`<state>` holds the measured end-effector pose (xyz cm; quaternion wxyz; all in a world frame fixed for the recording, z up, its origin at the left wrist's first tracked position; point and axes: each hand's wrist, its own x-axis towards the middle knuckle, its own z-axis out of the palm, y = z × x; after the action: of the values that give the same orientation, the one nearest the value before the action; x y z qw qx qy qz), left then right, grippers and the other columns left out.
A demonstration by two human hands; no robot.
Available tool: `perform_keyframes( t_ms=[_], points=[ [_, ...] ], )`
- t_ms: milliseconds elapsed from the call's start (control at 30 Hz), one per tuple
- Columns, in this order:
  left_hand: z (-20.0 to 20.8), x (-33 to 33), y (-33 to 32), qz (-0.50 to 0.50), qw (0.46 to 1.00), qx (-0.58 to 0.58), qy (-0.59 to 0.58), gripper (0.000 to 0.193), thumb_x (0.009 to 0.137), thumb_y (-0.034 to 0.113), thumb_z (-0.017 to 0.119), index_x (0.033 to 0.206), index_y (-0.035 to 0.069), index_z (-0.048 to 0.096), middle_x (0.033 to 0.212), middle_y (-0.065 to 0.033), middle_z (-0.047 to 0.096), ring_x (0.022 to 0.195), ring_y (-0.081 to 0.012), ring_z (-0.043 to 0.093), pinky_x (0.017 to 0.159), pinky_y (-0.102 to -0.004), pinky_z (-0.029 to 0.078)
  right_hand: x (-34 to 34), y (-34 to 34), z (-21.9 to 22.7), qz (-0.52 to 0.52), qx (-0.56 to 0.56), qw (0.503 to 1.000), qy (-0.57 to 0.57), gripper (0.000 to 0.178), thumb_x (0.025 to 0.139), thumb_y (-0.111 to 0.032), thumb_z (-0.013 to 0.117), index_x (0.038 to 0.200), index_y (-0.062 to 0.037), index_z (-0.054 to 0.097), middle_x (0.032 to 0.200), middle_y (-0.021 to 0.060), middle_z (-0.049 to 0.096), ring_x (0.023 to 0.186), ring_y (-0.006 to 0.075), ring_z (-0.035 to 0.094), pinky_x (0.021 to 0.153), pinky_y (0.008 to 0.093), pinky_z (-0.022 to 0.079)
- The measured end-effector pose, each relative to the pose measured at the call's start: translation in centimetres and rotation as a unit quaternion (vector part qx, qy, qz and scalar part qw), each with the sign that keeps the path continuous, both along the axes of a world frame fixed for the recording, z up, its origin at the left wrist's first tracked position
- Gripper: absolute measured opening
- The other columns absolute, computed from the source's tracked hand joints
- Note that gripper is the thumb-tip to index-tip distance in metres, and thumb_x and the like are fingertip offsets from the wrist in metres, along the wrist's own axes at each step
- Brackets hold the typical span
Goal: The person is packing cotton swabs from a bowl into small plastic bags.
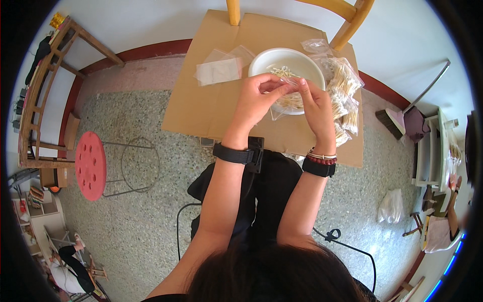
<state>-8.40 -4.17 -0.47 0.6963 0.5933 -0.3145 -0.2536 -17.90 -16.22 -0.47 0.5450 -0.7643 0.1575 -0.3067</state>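
Over a white bowl (312,59), both of my hands pinch the top of a small clear plastic bag (276,114). My left hand (256,98) has its thumb and fingers closed at the bag's edge. Close beside it, my right hand (318,103) is closed on the same edge. Loose cotton swabs (283,71) lie in the bowl. Swabs also show below my fingers, but I cannot tell whether they are inside the bag or behind it. Right of the bowl, filled bags of cotton swabs (342,83) are heaped. Flat clear bags (220,70) lie to its left.
A cardboard sheet (201,108) lies under everything, against a wooden chair frame (347,22). On the left stands a pink stool (91,166). A broom (391,122) leans at the right, with a white plastic bag (390,206) on the floor. Other people sit at both lower sides.
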Motion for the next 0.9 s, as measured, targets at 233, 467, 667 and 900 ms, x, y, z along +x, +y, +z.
perform_keyframes(
  t_ms=[233,467,667,900],
  points=[
    [-0.3,1.1,0.9,-0.002,0.998,0.056,0.032,0.017,0.087,0.009,0.064,0.102,0.001,0.06,0.091,-0.0064,0.07,0.083,-0.0101,0.064,0.07,-0.0231,0.049,1.5,-1.5,-0.1,-0.141,0.036,0.987,-0.061,0.021,0.091,-0.017,0.059,0.103,-0.0002,0.063,0.094,0.0121,0.068,0.09,0.0197,0.064,0.079,0.0318,0.049],
    [-2.6,1.7,1.5,0.019,0.986,0.16,-0.048,0.022,0.083,0.005,0.065,0.104,0.003,0.058,0.087,-0.0064,0.068,0.075,-0.0108,0.062,0.064,-0.0243,0.049,3.1,-3.4,-4.8,-0.05,-0.132,0.975,0.171,0.031,0.075,-0.009,0.064,0.105,-0.0119,0.067,0.101,0.0138,0.067,0.096,0.0281,0.064,0.083,0.0376,0.05],
    [-3.9,0.3,-0.4,0.175,0.941,0.183,-0.224,0.027,0.072,0.002,0.069,0.098,0.005,0.06,0.08,-0.007,0.062,0.07,-0.0163,0.06,0.063,-0.0298,0.048,5.0,-1.4,-4.3,-0.116,-0.17,0.898,0.389,0.038,0.072,-0.008,0.061,0.104,-0.0246,0.069,0.096,0.0033,0.07,0.091,0.0238,0.067,0.078,0.0357,0.052],
    [-4.1,0.9,0.7,0.172,0.945,0.164,-0.224,0.029,0.07,0.001,0.067,0.099,0.005,0.06,0.083,-0.0072,0.062,0.08,-0.0185,0.059,0.073,-0.0317,0.048,5.8,-2.1,-5.4,-0.106,-0.102,0.914,0.378,0.03,0.073,-0.007,0.06,0.093,-0.0236,0.073,0.086,0.0053,0.071,0.085,0.0244,0.068,0.075,0.0355,0.053]
  ],
)
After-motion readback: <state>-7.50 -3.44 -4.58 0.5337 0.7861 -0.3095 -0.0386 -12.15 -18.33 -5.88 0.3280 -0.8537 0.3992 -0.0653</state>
